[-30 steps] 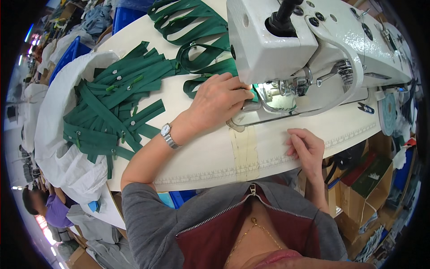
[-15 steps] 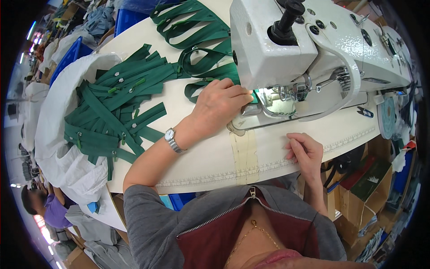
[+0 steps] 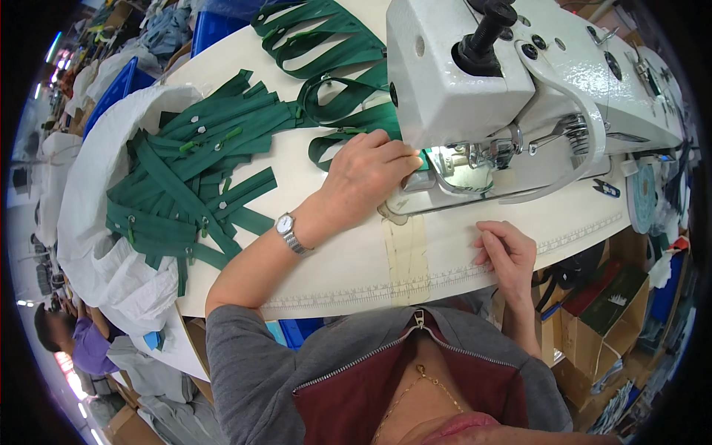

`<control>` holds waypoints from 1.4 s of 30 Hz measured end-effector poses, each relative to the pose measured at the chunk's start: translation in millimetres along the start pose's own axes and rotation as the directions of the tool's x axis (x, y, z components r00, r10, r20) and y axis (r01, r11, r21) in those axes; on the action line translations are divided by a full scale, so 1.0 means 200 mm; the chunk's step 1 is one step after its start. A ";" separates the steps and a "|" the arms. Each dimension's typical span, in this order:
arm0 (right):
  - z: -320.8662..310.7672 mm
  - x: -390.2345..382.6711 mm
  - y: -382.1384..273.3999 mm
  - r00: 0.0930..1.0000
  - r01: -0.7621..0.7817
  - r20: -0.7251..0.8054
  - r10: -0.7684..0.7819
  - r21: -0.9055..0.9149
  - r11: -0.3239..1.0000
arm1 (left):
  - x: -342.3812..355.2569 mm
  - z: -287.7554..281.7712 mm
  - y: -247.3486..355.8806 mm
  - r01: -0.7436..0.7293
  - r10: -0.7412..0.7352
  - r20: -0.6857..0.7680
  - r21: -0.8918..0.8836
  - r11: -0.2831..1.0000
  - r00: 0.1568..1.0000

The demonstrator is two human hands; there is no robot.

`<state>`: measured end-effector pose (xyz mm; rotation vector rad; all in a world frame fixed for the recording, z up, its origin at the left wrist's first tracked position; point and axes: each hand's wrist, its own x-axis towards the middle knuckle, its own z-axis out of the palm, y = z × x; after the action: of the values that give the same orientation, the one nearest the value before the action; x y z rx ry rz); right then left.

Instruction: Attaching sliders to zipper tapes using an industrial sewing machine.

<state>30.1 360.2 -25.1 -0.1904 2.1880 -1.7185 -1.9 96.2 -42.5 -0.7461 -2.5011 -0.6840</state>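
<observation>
The light, limp green zipper strip point(image 3: 374, 119) is pinned flat by the left hand point(image 3: 367, 174) at the needle's nine o'clock, best gripped along its tape edge, while the right hand point(image 3: 504, 252) is rested loosely curled, holding nothing, on the table edge point(image 3: 445, 278).

The left hand point(image 3: 368, 172) has crept right — pushing the green strip point(image 3: 374, 119) nearer the needle.

**Boxes, bins and a bag around the sewing table**

An open brown cardboard box point(image 3: 593, 356) with a dark green flap stands on the floor at the lower right, below the table edge. A large white plastic sack point(image 3: 96, 245) lies slumped over the table's left end. Blue plastic bins point(image 3: 215, 30) stand beyond the table at the upper left. A further brown cardboard box point(image 3: 130, 429) sits at the lower left. No screens or signs show.
</observation>
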 end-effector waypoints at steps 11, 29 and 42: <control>0.01 -0.01 -0.01 1.000 -0.021 -0.022 0.021 -0.012 1.000 | -0.01 0.01 0.03 0.023 -0.023 -0.014 -0.050 0.999 1.000; 0.00 -0.01 0.00 1.000 0.010 -0.018 -0.011 -0.034 0.999 | 0.00 0.00 0.05 0.021 -0.022 0.087 0.012 1.000 0.996; 0.02 -0.01 -0.01 1.000 0.004 -0.029 -0.005 -0.038 0.999 | -0.02 -0.01 0.03 -0.011 0.008 0.077 0.030 0.999 0.997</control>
<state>32.6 356.5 -24.2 -0.1814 2.2437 -1.6933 4.0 98.1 -41.7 -0.7869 -2.5698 -0.6231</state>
